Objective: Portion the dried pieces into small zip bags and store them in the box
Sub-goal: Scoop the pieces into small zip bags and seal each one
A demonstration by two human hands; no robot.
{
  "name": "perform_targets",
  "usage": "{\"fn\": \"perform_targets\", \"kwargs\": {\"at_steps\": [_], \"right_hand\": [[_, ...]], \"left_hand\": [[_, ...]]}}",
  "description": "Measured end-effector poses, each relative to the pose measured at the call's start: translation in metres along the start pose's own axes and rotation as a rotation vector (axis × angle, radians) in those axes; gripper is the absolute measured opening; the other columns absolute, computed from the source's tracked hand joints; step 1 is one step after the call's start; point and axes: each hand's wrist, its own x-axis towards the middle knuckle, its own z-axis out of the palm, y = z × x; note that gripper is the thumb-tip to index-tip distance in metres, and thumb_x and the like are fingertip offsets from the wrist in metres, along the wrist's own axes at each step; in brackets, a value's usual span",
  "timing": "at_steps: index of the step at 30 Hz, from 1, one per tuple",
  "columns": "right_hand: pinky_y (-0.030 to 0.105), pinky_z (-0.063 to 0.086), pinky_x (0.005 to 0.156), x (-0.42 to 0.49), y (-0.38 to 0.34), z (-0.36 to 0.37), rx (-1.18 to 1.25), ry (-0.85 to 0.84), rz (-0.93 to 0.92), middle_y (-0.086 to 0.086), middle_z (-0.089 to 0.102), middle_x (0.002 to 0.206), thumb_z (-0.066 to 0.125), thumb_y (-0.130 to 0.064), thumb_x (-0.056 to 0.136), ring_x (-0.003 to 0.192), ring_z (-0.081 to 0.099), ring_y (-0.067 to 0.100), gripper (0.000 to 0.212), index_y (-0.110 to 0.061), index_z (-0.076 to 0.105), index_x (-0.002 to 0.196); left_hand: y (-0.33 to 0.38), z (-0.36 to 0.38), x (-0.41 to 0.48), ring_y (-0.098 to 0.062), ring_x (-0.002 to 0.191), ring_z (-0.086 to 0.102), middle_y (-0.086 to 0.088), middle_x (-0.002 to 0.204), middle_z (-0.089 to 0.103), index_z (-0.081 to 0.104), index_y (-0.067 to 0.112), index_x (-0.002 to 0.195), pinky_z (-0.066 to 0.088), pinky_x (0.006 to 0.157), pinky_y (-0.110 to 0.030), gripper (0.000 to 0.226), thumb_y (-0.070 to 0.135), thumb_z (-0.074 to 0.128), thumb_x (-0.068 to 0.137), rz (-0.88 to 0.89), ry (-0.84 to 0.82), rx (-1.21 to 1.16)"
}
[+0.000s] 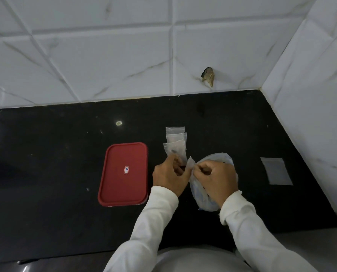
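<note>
both hands [193, 174] pinching small zip bag [191, 164], seemingly open

small zip bag [190, 163] mostly hidden by fingers [199, 172], lid label [126, 170] too small to read

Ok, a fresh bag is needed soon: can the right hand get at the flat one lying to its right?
Probably yes: bare counter lies between the right hand and the flat bag, though it pinches the small bag now.
</note>
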Motion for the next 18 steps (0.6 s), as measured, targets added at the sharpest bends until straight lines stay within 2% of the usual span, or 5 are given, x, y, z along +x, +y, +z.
{"fn": "perform_targets", "kwargs": {"at_steps": [5, 10, 14, 16, 18], "right_hand": [[0.023, 0.047, 0.063, 0.002, 0.001, -0.002, -0.031, -0.012, -0.007, -0.01, 0.062, 0.061, 0.072, -0.027, 0.081, 0.061, 0.058, 0.006, 0.009, -0.018, 0.074, 0.083], [0.035, 0.056, 0.074, 0.003, -0.001, -0.005, 0.009, -0.16, 0.028, -0.006, 0.071, 0.079, 0.071, -0.027, 0.081, 0.075, 0.067, 0.015, 0.027, -0.019, 0.068, 0.107], [0.02, 0.035, 0.094, 0.012, -0.013, -0.018, -0.195, -0.362, 0.101, -0.004, 0.06, 0.121, 0.064, -0.031, 0.091, 0.115, 0.056, 0.013, 0.042, -0.023, 0.048, 0.13], [0.026, 0.031, 0.104, 0.015, -0.018, -0.023, -0.28, -0.443, 0.155, 0.001, 0.049, 0.136, 0.063, -0.033, 0.092, 0.127, 0.046, 0.016, 0.056, -0.023, 0.037, 0.141], [0.035, 0.036, 0.105, 0.021, -0.02, -0.023, -0.283, -0.434, 0.185, 0.006, 0.05, 0.137, 0.064, -0.031, 0.09, 0.125, 0.049, 0.022, 0.056, -0.022, 0.038, 0.139]], "left_hand": [[0.001, 0.002, 0.003, -0.003, 0.073, 0.064, 0.01, 0.083, 0.064, 0.063, 0.023, 0.107, 0.057, 0.074, -0.018, 0.021, 0.02, 0.073, 0.088, 0.048, -0.062, 0.011], [0.002, 0.004, 0.003, -0.003, 0.076, 0.064, 0.01, 0.087, 0.065, 0.063, 0.027, 0.103, 0.05, 0.07, -0.01, 0.021, 0.021, 0.075, 0.086, 0.097, -0.068, 0.016], [0.008, 0.005, 0.001, -0.008, 0.073, 0.065, 0.009, 0.078, 0.065, 0.058, 0.031, 0.098, 0.06, 0.076, -0.029, 0.023, 0.029, 0.076, 0.084, 0.116, -0.054, 0.106], [0.014, 0.006, 0.0, -0.013, 0.071, 0.064, 0.009, 0.073, 0.062, 0.05, 0.033, 0.095, 0.059, 0.072, -0.036, 0.026, 0.033, 0.074, 0.083, 0.118, -0.003, 0.218], [0.022, 0.006, 0.001, -0.017, 0.075, 0.063, 0.009, 0.077, 0.059, 0.042, 0.033, 0.094, 0.057, 0.071, -0.037, 0.029, 0.031, 0.069, 0.084, 0.112, 0.065, 0.333]]}}
